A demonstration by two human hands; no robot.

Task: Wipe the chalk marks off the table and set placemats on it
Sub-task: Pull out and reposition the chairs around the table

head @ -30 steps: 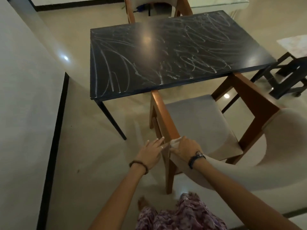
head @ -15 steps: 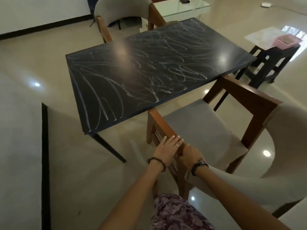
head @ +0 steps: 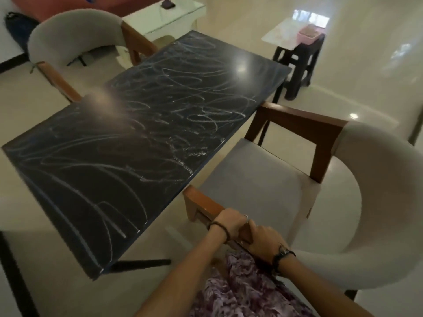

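Your left hand (head: 230, 223) and right hand (head: 265, 242) are both gripping the chair's wooden armrest (head: 206, 205), fingers curling round it, chalk-scribbled black desk (head: 142, 138) lying just beside.

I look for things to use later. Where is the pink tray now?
In the head view, the pink tray sits far upper right on a dark stool, beyond the table.

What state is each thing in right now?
Black rectangular table: covered in chalk scribbles, unwiped, no placemats.
Near wooden armchair with grey seat: gripped by its armrest.
Left hand: gripping the armrest.
Right hand: gripping the armrest.
Far grey chair: unoccupied.
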